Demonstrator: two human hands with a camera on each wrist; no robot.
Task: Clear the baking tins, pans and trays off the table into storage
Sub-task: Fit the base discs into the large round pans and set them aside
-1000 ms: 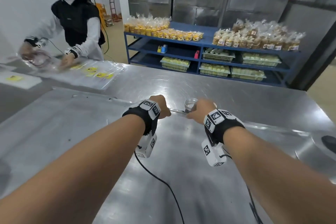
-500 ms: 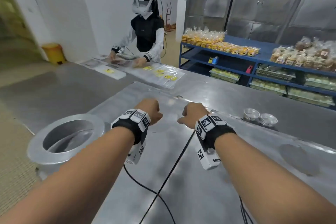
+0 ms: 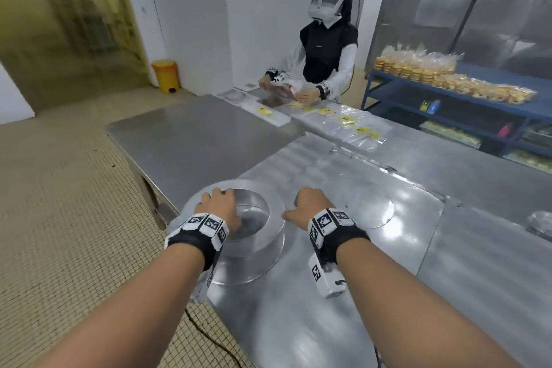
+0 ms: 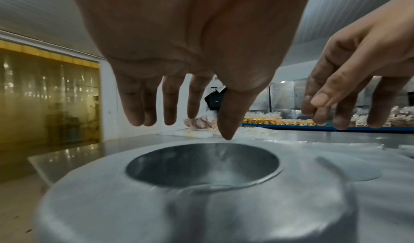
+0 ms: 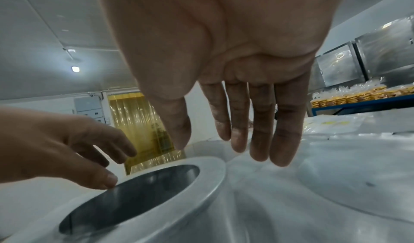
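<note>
A large round aluminium tin [image 3: 276, 212] with a broad flat rim and a deep middle well stands at the table's near left corner. My left hand [image 3: 219, 203] hovers over its left rim, fingers spread and pointing down, holding nothing. The left wrist view shows that hand [image 4: 190, 126] just above the tin [image 4: 89, 185], with no plain contact. My right hand [image 3: 307, 203] hangs open to the right of the tin. In the right wrist view its fingers [image 5: 260, 140] point down beside the tin's rim [image 5: 210, 176], over the flat metal sheet.
A flat round metal disc [image 3: 373, 209] lies on the big aluminium sheet [image 3: 328, 164] right of the tin. Small foil tins [image 3: 540, 221] sit at the far right edge. Another person [image 3: 325, 48] handles plastic bags across the table. A blue rack [image 3: 448, 89] holds bagged bread. The floor drops off left.
The view has swung left. Both hands moved from the middle of the table to the large round tin, and their curled fingers have straightened.
</note>
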